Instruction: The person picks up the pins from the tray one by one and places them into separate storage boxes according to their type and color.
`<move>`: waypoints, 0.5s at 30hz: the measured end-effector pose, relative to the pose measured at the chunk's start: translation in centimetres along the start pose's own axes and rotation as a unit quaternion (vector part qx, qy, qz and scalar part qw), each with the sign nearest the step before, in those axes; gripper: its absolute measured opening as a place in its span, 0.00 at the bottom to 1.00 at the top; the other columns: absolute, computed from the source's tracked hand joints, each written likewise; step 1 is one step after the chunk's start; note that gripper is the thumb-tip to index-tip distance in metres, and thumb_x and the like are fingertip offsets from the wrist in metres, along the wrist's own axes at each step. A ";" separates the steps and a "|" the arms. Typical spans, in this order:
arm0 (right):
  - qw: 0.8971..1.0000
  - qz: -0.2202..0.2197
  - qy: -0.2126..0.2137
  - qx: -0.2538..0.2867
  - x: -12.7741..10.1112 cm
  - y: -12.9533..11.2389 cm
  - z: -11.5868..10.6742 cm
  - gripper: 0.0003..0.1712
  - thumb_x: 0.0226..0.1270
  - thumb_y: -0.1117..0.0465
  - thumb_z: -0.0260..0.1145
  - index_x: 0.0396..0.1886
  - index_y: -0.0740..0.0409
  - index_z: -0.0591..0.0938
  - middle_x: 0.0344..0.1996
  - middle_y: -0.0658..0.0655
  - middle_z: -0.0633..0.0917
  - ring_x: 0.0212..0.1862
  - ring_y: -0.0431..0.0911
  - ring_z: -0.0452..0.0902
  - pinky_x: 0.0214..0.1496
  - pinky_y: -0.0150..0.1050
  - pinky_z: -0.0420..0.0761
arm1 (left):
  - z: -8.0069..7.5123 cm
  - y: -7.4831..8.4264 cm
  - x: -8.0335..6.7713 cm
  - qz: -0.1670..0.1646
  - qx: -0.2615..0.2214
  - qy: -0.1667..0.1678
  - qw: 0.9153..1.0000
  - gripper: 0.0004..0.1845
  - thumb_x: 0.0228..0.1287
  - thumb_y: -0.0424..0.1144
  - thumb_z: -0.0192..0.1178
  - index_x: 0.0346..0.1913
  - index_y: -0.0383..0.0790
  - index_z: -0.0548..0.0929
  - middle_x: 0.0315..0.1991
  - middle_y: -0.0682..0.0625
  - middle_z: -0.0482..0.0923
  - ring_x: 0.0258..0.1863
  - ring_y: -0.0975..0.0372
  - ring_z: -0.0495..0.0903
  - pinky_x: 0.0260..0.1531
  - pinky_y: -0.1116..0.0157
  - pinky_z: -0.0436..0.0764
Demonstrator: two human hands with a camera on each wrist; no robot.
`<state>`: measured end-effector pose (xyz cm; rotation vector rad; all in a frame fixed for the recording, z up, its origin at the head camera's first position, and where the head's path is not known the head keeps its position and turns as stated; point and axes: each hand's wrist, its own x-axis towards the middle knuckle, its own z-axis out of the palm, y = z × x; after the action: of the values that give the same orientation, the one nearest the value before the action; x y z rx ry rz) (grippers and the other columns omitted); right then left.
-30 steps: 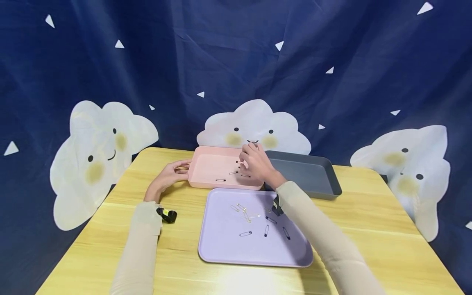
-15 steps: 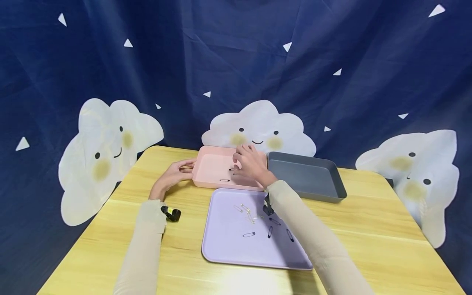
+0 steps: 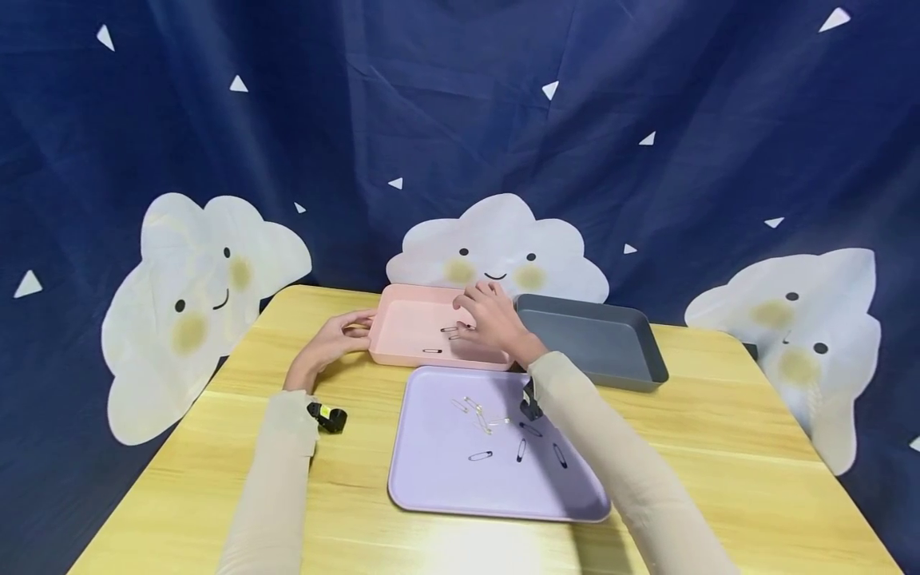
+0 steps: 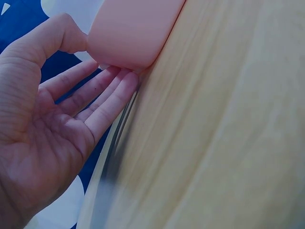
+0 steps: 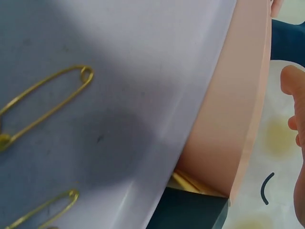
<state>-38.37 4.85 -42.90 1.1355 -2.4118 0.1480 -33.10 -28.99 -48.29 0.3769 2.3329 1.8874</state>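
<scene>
Surface: yellow wooden table (image 3: 719, 447) against a navy cloud-print backdrop (image 3: 460, 120).
Pink tray (image 3: 406, 319): behind the lilac tray (image 3: 446, 479), beside the grey tray (image 3: 611, 339).
Left hand (image 3: 332, 339): fingers straight, touching the pink tray's left wall.
Right hand (image 3: 492, 319): over the pink tray; grip cannot be told.

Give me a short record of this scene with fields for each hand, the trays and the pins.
left hand: straight fingers touch the pink tray's left corner
right hand: over the pink tray's right side; grip not visible
pink tray contents: a few dark safety pins
purple tray: nearest the person, holds dark pins and gold safety pins
grey tray: right of the pink tray
table: wooden
</scene>
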 end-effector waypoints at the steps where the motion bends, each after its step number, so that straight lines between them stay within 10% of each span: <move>1: 1.000 -0.001 0.000 0.005 -0.1 0.0 -0.1 0.16 0.59 0.55 0.71 0.46 0.52 0.84 0.40 0.52 0.82 0.43 0.50 0.69 0.59 0.49 0.70 | 0.0 0.0 0.0 -0.001 0.000 0.000 1.000 0.37 0.62 0.21 0.59 0.75 0.24 0.62 0.66 0.22 0.68 0.65 0.32 0.71 0.48 0.77 0.80; 15: 0.998 -0.012 0.017 0.059 -2.5 -0.2 -2.9 0.16 0.63 0.50 0.66 0.43 0.55 0.84 0.41 0.55 0.78 0.44 0.51 0.67 0.54 0.51 0.70 | 0.1 0.0 -0.1 -0.010 0.020 0.006 1.000 0.36 0.64 0.24 0.60 0.75 0.28 0.64 0.67 0.25 0.68 0.65 0.35 0.72 0.48 0.78 0.80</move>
<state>-35.80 7.30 -41.53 1.2042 -2.3856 0.3034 -32.99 -28.97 -48.33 0.3447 2.3764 1.8420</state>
